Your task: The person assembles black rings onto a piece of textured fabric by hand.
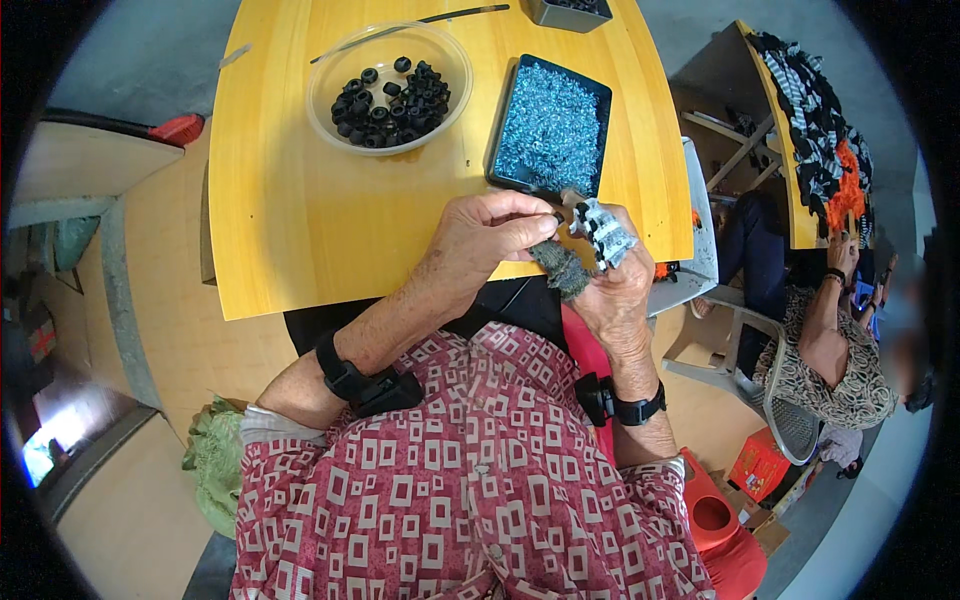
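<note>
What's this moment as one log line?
left hand: pinching dark bit; right hand: holding striped piece; fuzzy piece: between hands; tray: blue pieces; bowl: black pieces

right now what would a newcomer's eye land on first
Probably the glittering blue pieces in the dark tray, just beyond the right hand on the yellow table. Then the clear round bowl of black pieces to the tray's left, and the bright orange material on the striped heap at far right.

fuzzy cloth piece [560, 268]; smooth plastic bowl [450, 62]
</note>
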The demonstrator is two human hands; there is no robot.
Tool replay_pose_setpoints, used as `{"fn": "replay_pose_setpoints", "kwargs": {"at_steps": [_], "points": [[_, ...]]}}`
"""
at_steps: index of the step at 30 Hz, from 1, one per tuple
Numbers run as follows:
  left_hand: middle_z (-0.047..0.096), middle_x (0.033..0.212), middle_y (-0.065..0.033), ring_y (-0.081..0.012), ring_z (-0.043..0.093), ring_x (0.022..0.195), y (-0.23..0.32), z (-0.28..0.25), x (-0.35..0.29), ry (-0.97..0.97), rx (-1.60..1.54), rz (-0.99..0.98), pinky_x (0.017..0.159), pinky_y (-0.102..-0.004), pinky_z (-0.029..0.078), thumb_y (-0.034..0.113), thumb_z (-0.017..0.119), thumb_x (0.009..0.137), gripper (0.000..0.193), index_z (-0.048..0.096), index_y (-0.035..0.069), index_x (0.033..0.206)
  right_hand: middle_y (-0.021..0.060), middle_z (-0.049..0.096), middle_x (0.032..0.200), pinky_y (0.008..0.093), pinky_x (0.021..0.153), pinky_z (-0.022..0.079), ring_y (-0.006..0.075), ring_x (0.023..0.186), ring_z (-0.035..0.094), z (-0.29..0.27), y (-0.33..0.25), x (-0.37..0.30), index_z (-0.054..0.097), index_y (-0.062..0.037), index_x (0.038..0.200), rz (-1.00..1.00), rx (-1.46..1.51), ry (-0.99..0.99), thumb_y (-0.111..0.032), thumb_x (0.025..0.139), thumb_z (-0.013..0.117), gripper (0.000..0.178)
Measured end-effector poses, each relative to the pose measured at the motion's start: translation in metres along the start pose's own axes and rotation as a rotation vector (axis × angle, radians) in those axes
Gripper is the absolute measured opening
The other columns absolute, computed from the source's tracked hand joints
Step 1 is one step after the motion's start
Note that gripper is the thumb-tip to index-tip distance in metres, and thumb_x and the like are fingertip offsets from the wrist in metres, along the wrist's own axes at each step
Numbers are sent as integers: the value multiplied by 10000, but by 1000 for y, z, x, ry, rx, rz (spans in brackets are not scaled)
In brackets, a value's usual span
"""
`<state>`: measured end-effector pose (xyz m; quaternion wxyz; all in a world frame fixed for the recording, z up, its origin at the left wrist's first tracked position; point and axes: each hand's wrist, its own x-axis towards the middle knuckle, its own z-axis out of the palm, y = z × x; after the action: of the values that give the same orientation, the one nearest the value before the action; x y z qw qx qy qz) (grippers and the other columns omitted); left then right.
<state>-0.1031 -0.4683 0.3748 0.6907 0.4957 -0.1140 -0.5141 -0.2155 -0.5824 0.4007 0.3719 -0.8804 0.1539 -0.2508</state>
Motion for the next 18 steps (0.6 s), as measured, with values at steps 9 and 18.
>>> {"fn": "replay_pose_setpoints", "kwargs": {"at_steps": [9,18], "points": [[645,915,-35,-86,586,805,4,3,-2,-6,100,-12,703,-238,496,137,613,857,219,644,-14,1013,91,624,785,297,609,506,240,682,637,-7,16,3,631,-10,848,-270,-191,-23,-87,613,785,291],[657,880,-53,-93,601,762,8,3,-6,-48,221,90,696,-234,505,95,611,848,196,649,-26,997,97,614,753,306,566,491,235,642,622,-16,10,3,616,-6,789,-327,-229,-24,-87,592,783,271]]}}
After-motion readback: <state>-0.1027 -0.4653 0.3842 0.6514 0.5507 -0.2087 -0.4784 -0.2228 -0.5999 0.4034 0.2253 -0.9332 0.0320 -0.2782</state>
